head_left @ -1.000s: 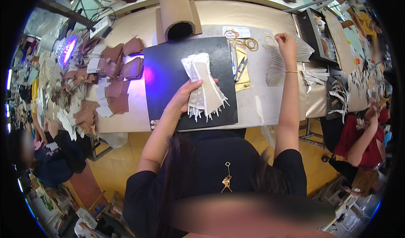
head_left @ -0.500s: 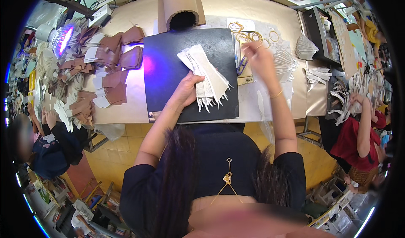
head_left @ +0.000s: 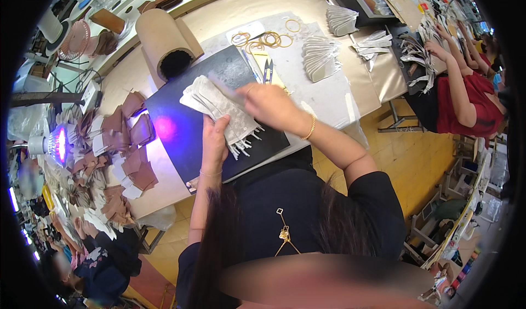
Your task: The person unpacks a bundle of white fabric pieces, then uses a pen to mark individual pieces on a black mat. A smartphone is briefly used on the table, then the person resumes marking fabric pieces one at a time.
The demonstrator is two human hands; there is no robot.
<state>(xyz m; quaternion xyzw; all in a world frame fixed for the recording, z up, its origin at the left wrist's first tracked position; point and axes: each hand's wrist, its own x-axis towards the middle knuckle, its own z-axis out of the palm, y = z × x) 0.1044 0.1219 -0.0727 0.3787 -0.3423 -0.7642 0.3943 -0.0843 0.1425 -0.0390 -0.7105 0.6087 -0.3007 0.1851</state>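
My left hand (head_left: 215,139) is closed around a stack of cream fabric pieces (head_left: 222,107), its thumb on top. Short narrow strips fringe the stack's lower end. Beneath it lies a black board (head_left: 178,155). My right hand (head_left: 274,109) is at the stack's right side with fingers pinched. A faint blurred streak shows by its fingertips, too smeared to name. Beyond the board are yellow rubber bands (head_left: 268,39). Thread snips (head_left: 267,72) rest on a yellow pad (head_left: 278,80) by the board's far right edge.
A thick cardboard tube (head_left: 161,35) lies behind the board. Brown and white cut pieces (head_left: 139,169) crowd the left, near a glowing lamp (head_left: 57,144). Fanned light pieces (head_left: 320,57) sit to the right. Co-workers sit at both sides, one in a red top (head_left: 466,103).
My right hand has come from the rubber bands to the fabric stack. My left hand still holds the stack. The whole view has turned, so the table appears tilted.
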